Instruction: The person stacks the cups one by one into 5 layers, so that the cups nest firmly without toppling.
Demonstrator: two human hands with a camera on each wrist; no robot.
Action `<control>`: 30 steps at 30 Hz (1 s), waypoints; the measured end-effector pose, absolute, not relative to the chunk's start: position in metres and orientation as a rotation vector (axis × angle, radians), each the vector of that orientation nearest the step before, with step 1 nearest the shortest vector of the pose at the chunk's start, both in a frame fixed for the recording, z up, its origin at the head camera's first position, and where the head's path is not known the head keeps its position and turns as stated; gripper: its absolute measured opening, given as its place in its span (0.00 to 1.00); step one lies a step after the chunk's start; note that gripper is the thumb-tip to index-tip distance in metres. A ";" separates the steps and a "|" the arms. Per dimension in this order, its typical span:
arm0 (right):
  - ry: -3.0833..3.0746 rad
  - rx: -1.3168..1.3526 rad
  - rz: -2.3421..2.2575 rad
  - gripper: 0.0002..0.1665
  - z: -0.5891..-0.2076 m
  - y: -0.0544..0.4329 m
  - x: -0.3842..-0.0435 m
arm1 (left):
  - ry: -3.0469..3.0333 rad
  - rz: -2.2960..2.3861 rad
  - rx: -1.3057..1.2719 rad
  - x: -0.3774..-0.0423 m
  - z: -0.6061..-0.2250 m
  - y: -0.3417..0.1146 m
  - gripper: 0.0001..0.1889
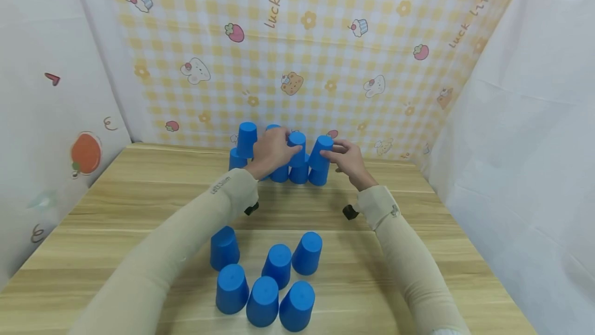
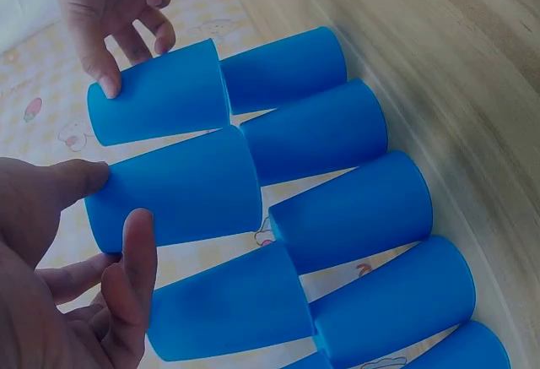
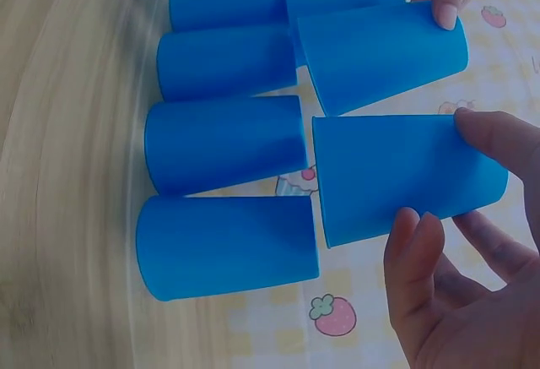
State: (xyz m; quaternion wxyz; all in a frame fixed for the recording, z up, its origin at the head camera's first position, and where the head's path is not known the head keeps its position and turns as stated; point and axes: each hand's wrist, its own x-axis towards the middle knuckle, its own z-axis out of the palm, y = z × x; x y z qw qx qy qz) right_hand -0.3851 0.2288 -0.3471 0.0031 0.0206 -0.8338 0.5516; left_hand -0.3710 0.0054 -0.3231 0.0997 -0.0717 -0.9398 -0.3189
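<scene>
Over the lower row [image 1: 299,175] of cups near the backdrop [image 1: 307,53], your left hand [image 1: 271,150] pinches the inner cup [image 1: 296,150] and your right hand [image 1: 348,159] pinches the end cup [image 1: 319,154] beside it, both pointing mouth down, narrow base up, long axes roughly vertical.

The stacked cups [image 1: 299,174] are being shown forward and down from the head, closer in both wrist views.

The back cloth [image 1: 260,66] has yellow and white checks, with little strawberries [image 1: 236,33], cupcakes [image 1: 359,28] and flowers [image 1: 309,20] on it. A left white sheet [image 1: 56,113] and a right white sheet [image 1: 520,133] hang at the sides. The table [image 1: 139,206] is light brown wood with stripy lines.
</scene>
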 end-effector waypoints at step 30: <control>-2.636 0.143 1.669 0.36 -0.350 0.225 -0.400 | -2.711 -0.924 -0.250 -0.380 -0.335 0.012 0.27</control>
